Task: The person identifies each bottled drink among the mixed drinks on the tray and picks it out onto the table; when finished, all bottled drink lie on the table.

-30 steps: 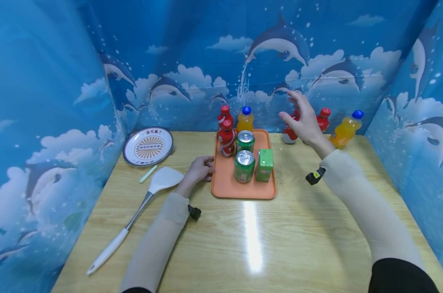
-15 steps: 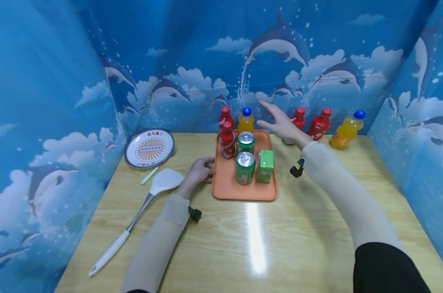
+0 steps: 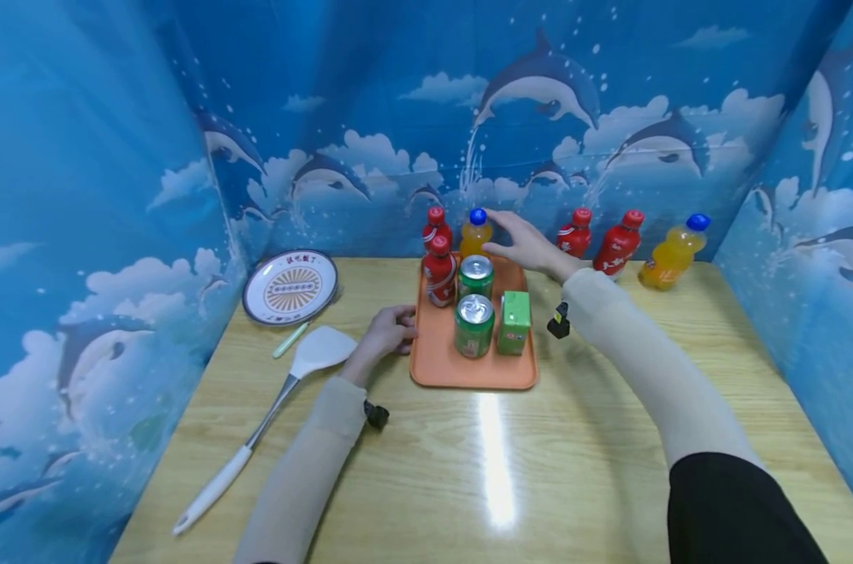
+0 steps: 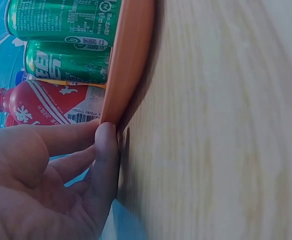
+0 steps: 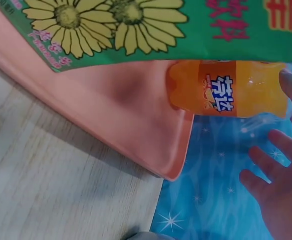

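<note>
My left hand (image 3: 387, 330) pinches the left rim of an orange tray (image 3: 436, 368) between thumb and finger. My right hand (image 3: 523, 241), fingers extended and spread, is beside the top of an orange soda bottle (image 3: 474, 239) with a blue cap at the tray's back. In the right wrist view the thumb overlaps the top of that soda bottle (image 5: 216, 90); whether it touches is unclear. On the tray also stand two green drink cans (image 3: 474, 333), a green drink carton (image 3: 514, 325) and a red-capped bottle (image 3: 439, 274). A second red bottle (image 3: 436, 223) is partly hidden behind it.
Right of the tray stand two red bottles (image 3: 618, 244) and another orange soda bottle (image 3: 673, 254). At left lie a patterned plate (image 3: 290, 288), a small pale-green handled item (image 3: 290, 340) and a white spatula (image 3: 320, 348). Dolphin-print curtains (image 3: 370, 94) enclose the table (image 3: 426, 470).
My right hand has moved left from the red bottles at the right to the orange soda bottle at the tray's back, lowering slightly. My left hand stays at the tray's rim.
</note>
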### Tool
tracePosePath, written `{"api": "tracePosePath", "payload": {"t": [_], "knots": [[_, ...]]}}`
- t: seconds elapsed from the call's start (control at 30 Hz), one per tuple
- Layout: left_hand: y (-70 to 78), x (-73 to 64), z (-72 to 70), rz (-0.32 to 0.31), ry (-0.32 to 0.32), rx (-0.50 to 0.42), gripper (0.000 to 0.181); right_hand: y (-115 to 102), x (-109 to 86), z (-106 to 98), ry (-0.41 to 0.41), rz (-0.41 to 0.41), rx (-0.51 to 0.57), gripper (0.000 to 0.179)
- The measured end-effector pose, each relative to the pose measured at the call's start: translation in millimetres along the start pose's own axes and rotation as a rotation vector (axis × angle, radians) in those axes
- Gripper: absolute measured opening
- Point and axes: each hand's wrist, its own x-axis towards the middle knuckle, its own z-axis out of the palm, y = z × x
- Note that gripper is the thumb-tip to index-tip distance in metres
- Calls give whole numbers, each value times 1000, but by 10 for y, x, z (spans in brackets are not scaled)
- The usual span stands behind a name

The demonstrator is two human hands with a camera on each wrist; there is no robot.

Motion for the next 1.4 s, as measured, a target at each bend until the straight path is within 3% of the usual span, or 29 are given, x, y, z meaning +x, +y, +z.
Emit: {"api": "tracePosePath", "payload": {"t": [0.5,0.83,1.07,1.27,1.4], "knots": [[-26,17,-24,19,-5,-22,62,-41,112,122,18,88,-52,88],[-28,18,-24,25,-14,-16,61,-79,60,107,82,87,-82,79],[-21,13,-13,25,-6,-15,60,-81,-2,77,111,90,69,76],[-14,15,-6,24,-3,-15,60,-148,-56,-15,199,36,205,68],[-22,13,-4,19,-5,-13,60,-238,-103,-89,235,46,305,67]]}}
